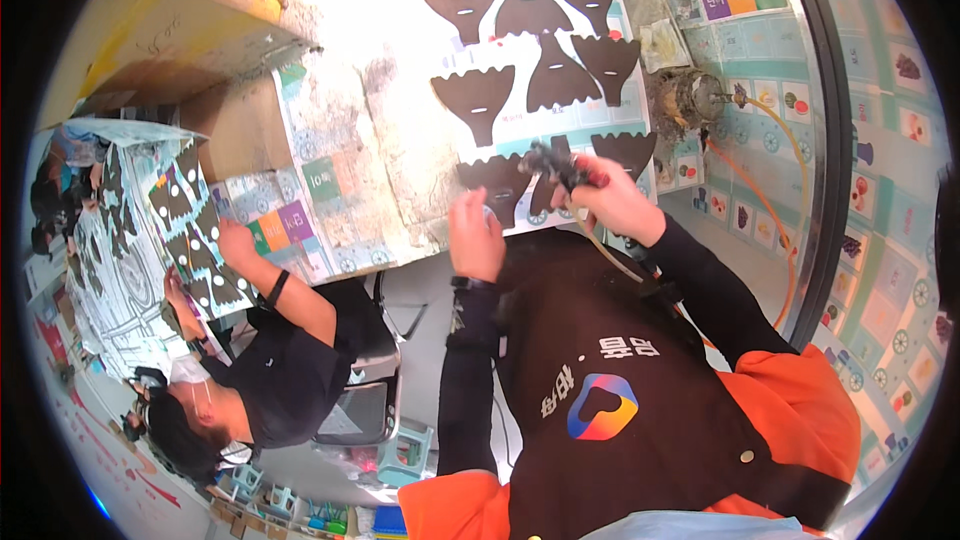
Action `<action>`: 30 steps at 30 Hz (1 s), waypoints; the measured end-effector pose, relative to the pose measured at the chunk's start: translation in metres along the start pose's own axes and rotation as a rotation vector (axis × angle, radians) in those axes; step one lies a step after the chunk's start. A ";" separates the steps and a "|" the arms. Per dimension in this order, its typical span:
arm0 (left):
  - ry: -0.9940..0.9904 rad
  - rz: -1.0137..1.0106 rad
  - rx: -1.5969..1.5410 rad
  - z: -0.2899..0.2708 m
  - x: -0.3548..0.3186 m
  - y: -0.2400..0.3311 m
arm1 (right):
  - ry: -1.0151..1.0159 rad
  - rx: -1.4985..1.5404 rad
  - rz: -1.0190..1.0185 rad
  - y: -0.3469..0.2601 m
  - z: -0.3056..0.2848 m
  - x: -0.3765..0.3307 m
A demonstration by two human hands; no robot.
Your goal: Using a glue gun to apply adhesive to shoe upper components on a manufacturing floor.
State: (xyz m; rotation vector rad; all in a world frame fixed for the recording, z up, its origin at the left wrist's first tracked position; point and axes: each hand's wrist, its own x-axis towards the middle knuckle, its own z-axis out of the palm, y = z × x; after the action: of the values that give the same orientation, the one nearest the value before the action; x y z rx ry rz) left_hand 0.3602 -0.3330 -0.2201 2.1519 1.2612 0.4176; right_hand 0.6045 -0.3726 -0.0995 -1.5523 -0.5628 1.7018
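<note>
My right hand (612, 202) grips a black spray gun (556, 162) with a red part, its nozzle over the sheet of dark brown fan-shaped cutouts (545, 50). My left hand (476, 236) hovers with fingers apart at the near edge of one dark cutout (500, 186), holding nothing. The cutouts lie in rows on a paper-covered table (370, 140). An orange hose (790, 200) runs from the gun around to the right.
A paint-crusted can (690, 95) stands at the right of the cutouts. At the left a co-worker in a black shirt (285, 370) handles a board (190, 230) with more dark cutouts. A cardboard box (190, 10) sits at the far left. Stools stand below.
</note>
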 end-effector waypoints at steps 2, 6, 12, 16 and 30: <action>0.033 -0.033 0.099 -0.016 0.049 0.000 | 0.081 -0.014 -0.038 -0.036 -0.001 0.009; 0.022 -0.029 0.206 -0.031 0.137 -0.009 | 0.136 -0.089 -0.099 -0.046 0.009 0.066; -0.179 -0.047 0.322 -0.019 0.166 -0.026 | 0.145 -0.150 0.000 -0.034 0.016 0.094; -0.170 -0.085 0.307 -0.017 0.163 -0.025 | 0.195 -0.256 -0.098 -0.023 0.020 0.112; -0.194 -0.126 0.296 -0.018 0.162 -0.019 | 0.166 -0.245 -0.046 -0.015 0.011 0.107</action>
State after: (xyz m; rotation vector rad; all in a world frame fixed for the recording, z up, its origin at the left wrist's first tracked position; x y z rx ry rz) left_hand 0.4188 -0.1796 -0.2235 2.2716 1.4065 -0.0342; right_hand 0.5997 -0.2798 -0.1549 -1.8190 -0.7360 1.4954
